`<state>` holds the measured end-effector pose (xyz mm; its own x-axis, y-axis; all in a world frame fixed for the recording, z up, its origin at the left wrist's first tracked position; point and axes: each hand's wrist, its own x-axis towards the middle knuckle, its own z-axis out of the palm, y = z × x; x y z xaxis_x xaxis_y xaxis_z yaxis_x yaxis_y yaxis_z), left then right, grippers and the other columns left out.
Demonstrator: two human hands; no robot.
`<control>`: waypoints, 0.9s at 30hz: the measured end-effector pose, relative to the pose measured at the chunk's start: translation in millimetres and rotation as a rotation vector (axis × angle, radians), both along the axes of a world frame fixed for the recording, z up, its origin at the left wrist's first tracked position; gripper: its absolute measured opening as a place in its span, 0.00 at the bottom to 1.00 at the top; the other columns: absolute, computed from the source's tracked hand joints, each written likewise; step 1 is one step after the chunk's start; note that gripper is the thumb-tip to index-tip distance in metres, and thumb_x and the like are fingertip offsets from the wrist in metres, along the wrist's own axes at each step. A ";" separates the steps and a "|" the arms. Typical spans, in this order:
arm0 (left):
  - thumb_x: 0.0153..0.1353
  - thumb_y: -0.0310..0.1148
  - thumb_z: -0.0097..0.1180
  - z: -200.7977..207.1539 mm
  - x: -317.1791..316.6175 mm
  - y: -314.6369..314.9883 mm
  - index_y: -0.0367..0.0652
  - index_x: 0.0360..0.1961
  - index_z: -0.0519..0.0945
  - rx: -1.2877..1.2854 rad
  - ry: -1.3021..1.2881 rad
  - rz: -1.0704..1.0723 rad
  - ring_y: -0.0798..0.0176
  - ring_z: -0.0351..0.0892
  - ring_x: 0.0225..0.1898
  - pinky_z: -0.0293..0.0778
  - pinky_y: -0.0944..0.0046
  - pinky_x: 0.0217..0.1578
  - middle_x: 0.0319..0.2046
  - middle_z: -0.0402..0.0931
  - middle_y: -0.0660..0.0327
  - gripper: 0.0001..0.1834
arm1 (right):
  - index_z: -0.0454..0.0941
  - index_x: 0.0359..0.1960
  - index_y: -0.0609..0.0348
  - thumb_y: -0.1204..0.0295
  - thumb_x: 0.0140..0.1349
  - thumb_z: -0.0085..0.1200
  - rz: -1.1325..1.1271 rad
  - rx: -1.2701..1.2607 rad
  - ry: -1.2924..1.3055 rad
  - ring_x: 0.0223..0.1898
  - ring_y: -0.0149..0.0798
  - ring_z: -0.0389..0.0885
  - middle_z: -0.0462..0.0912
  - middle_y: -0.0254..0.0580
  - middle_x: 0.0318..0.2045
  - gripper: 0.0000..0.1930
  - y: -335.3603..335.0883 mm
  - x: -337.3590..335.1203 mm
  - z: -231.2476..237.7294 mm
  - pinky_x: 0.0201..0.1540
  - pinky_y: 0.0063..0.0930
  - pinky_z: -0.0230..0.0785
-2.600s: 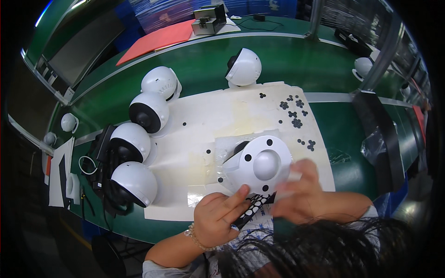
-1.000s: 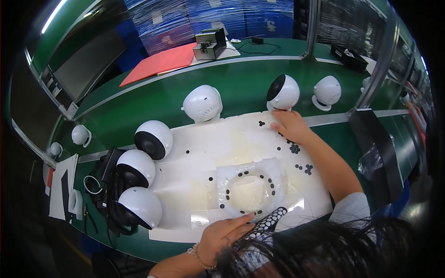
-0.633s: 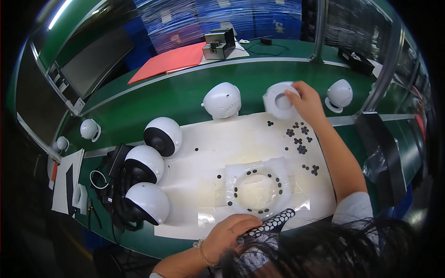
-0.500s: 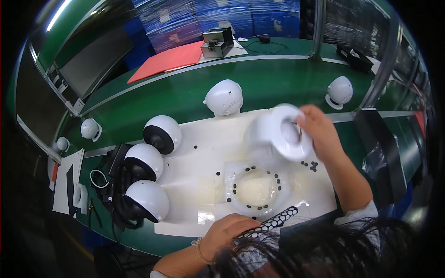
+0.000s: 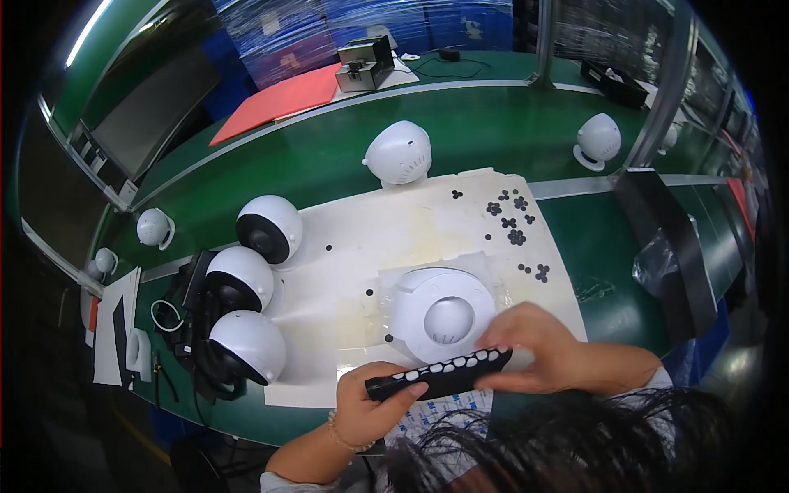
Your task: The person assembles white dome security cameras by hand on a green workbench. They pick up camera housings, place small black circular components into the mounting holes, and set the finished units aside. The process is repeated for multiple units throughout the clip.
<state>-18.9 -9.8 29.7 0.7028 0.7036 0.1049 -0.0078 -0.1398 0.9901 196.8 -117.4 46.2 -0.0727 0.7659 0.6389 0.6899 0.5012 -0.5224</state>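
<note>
My left hand (image 5: 367,409) grips the left end of a curled black strip (image 5: 448,384), with a row of white round spots along its upper edge. At the strip's right end is my right hand (image 5: 532,349), slightly blurred, its fingers closed on it. Just beyond the strip, a white rounded device (image 5: 404,316) lies with its ring-shaped base facing up, on a clear film or pad (image 5: 385,287). It hides the ring of black dots there. Small black round pads (image 5: 516,237) lie in clusters at the far right of the pale sheet (image 5: 329,287).
Left of the work stand several white ball-shaped devices with black fronts (image 5: 246,345), beside black cables (image 5: 197,329) and pliers (image 5: 164,374). Another white device (image 5: 399,154) stands beyond the sheet, one (image 5: 598,140) at far right. A long black box (image 5: 666,251) lies right.
My right hand has set the white device down onto the ring of dots and come back to the black strip. The strip is now held by both hands. The view has shifted slightly.
</note>
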 end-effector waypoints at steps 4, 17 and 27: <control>0.44 0.25 0.64 -3.0 -1.4 4.4 0.34 0.23 0.78 0.093 0.107 0.012 0.73 0.72 0.20 0.66 0.73 0.21 0.20 0.75 0.58 0.07 | 0.72 0.42 0.55 0.73 0.46 0.61 0.020 -0.076 0.043 0.29 0.43 0.74 0.76 0.37 0.29 0.19 0.1 -0.9 1.3 0.33 0.32 0.65; 0.44 0.28 0.65 -4.2 -1.9 5.3 0.37 0.20 0.77 0.181 0.118 0.022 0.65 0.72 0.16 0.66 0.69 0.19 0.16 0.74 0.58 0.08 | 0.77 0.37 0.49 0.74 0.43 0.58 0.020 0.400 -0.346 0.38 0.31 0.75 0.78 0.28 0.38 0.15 1.5 8.7 9.4 0.30 0.23 0.61; 0.44 0.27 0.65 5.3 -4.0 5.7 0.37 0.20 0.77 0.212 0.196 -0.015 0.64 0.72 0.16 0.65 0.68 0.18 0.16 0.73 0.57 0.07 | 0.77 0.37 0.48 0.73 0.47 0.57 0.163 0.319 -0.399 0.38 0.34 0.75 0.78 0.30 0.36 0.13 5.4 -10.7 3.6 0.31 0.24 0.62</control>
